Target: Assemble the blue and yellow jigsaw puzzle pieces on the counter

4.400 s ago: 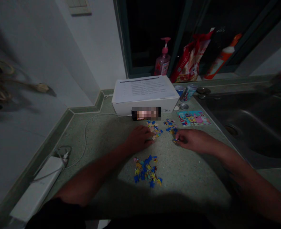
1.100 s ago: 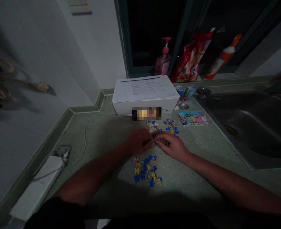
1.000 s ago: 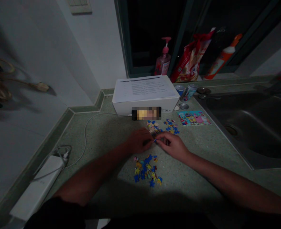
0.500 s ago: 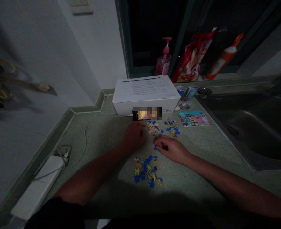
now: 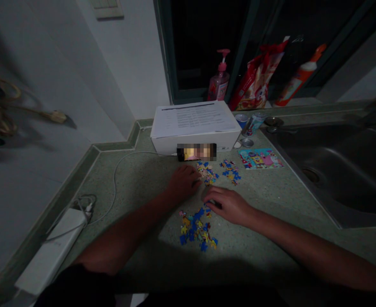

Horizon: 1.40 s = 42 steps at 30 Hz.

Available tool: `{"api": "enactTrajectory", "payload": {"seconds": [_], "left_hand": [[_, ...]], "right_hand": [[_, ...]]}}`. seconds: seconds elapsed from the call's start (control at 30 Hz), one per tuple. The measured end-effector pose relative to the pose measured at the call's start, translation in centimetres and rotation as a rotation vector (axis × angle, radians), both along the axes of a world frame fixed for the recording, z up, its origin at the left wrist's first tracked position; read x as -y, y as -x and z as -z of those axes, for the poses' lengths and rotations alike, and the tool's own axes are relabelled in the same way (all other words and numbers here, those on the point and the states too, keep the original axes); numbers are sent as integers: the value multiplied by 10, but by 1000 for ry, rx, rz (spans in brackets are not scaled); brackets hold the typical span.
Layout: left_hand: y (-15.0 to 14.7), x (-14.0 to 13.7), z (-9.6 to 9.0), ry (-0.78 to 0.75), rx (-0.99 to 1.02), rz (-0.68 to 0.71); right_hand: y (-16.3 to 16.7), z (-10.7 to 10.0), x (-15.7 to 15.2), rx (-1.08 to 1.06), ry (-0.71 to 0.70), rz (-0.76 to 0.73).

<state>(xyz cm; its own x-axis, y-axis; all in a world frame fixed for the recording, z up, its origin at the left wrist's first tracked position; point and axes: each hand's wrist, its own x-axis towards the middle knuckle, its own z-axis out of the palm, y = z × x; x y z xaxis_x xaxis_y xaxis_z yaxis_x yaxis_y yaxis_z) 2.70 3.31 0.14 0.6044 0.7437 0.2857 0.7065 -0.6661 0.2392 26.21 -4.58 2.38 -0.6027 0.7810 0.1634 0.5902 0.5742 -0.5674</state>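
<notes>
In the head view my right hand (image 5: 228, 205) pinches a small blue jigsaw puzzle piece (image 5: 207, 204) just above the front pile. That pile of blue and yellow puzzle pieces (image 5: 196, 230) lies nearest me on the counter. My left hand (image 5: 185, 181) rests loosely curved, fingers a little apart, at the left edge of the middle pile of puzzle pieces (image 5: 208, 172); whether its fingertips touch a piece is hidden. To the right lies another small group of blue pieces (image 5: 231, 171). A colourful cartoon picture card (image 5: 261, 159) is flat beyond it.
Behind the pieces a phone (image 5: 189, 153) leans on a white box (image 5: 194, 121) with a printed sheet on top. Its cable runs left to a white power strip (image 5: 52, 251). Cans (image 5: 255, 123) stand right of the box. A steel sink (image 5: 341, 170) borders the counter on the right.
My right hand has moved slightly toward me with the blue piece, closer to the front pile. My left hand has shifted right, up to the middle pile.
</notes>
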Motion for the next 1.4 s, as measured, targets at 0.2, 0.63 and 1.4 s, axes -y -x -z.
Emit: {"api": "enactTrajectory", "payload": {"seconds": [0.2,0.63,1.4], "left_hand": [[1,-4,8,-60,113,16],[1,-2,6,-57,125,-21],[0,11,-9,-36,176,373]], "right_hand": [[0,0,-1,-17,11,11],[2,-6,2,6,58,-79],[-7,-4,-9,-154,-15,228]]}}
